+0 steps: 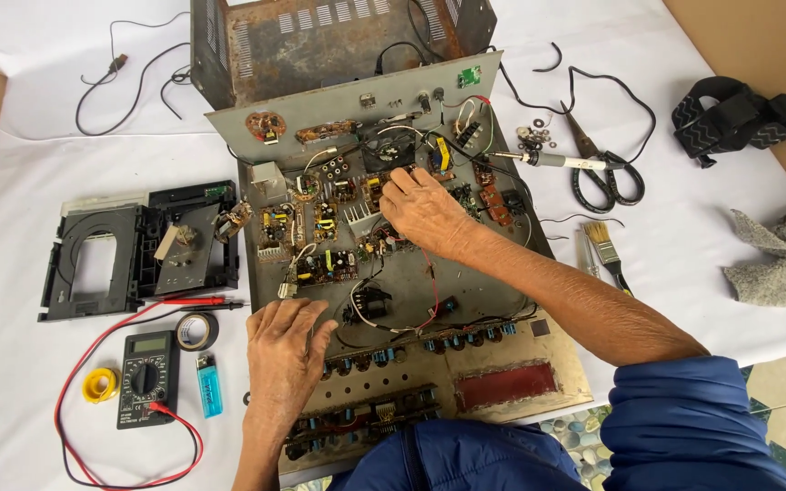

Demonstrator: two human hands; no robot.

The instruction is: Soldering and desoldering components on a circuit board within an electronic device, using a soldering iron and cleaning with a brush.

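Your right hand reaches into the open metal chassis, fingers bent down among the small circuit boards; you can't tell if they pinch anything. Your left hand lies flat and spread on its front edge. Nearby sit one meter, one blue lighter, one tape roll, one scissors and one brush.

blue puffy jacket sleeves pushed up, 2 bare forearms.
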